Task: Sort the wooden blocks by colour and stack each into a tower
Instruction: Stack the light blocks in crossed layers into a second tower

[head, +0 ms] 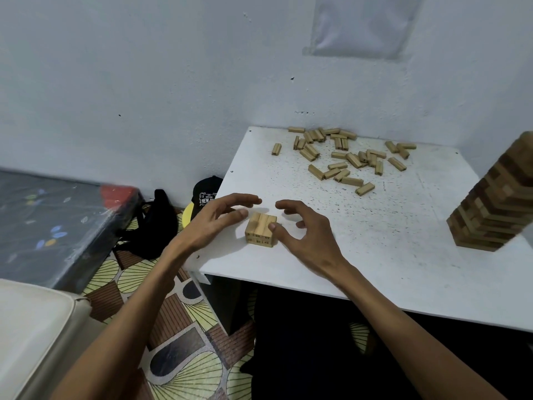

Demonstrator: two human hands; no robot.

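A short stack of light wooden blocks, two layers high, stands near the front left corner of the white table. My left hand hovers at its left side with fingers spread, holding nothing. My right hand is at its right side, thumb touching the stack's top right edge, fingers apart. Several loose light blocks lie scattered at the back of the table. A tall tower of darker mixed-brown blocks stands at the right edge.
The table is pushed into a corner of white walls. On the patterned floor to the left lie a black bag and a black cap. A dark mattress lies further left.
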